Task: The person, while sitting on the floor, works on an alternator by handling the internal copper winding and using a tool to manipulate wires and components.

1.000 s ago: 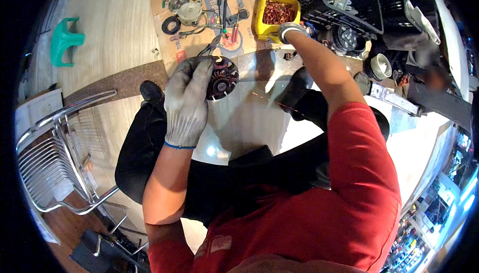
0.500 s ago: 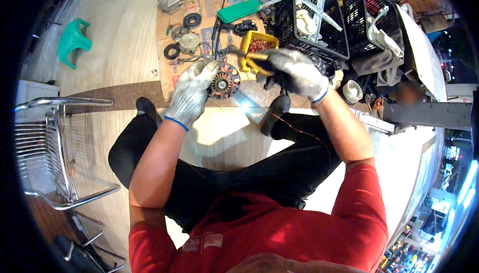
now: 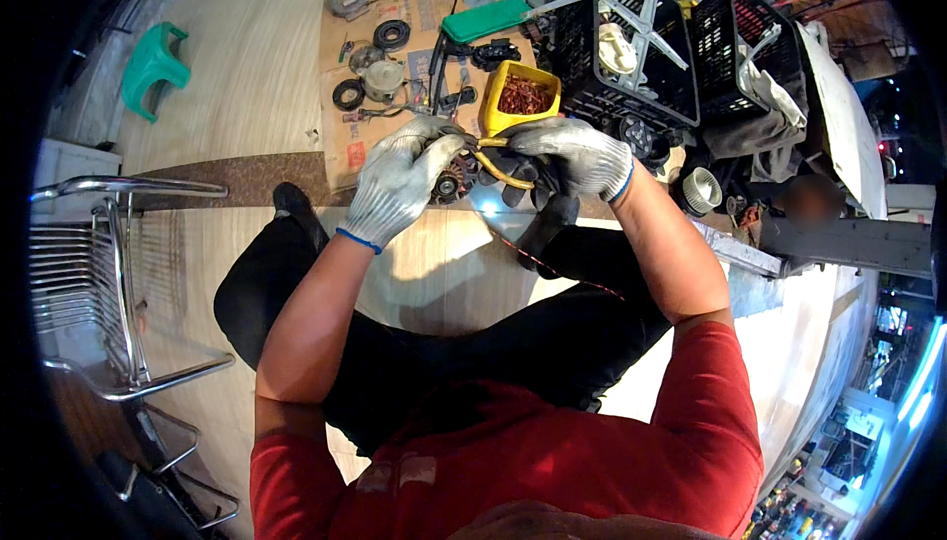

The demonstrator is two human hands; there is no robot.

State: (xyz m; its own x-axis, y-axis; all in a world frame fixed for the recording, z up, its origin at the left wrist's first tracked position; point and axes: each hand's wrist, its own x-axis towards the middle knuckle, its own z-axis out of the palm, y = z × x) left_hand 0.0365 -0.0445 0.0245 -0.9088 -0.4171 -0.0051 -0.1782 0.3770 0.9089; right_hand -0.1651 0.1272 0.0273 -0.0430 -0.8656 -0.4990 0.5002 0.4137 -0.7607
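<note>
My left hand (image 3: 397, 173), in a white-grey work glove, grips a round motor stator (image 3: 449, 185) with copper windings, partly covered by the fingers. Gloved likewise, my right hand (image 3: 582, 155) is closed round yellow-handled pliers (image 3: 513, 181). The pliers' jaw end points left and meets the stator's upper edge beside my left fingers; the exact bite is too small to tell. Just beyond both hands stands a yellow container (image 3: 493, 118) with copper-coloured wire scraps (image 3: 526, 97) inside. A thin copper wire (image 3: 557, 272) stretches over my right leg.
Cardboard (image 3: 340, 47) lies ahead, carrying black rings (image 3: 392, 35), a pale round motor part (image 3: 385, 79) and a green flat-headed object (image 3: 486, 20). Black crates (image 3: 646, 96) crowd the right. At left are a green stool (image 3: 155, 69) and a metal chair (image 3: 123, 284).
The pliers in my right hand have moved left and down to the stator. My left hand has shifted slightly right, its fingers now covering more of the stator. The view has shifted a little.
</note>
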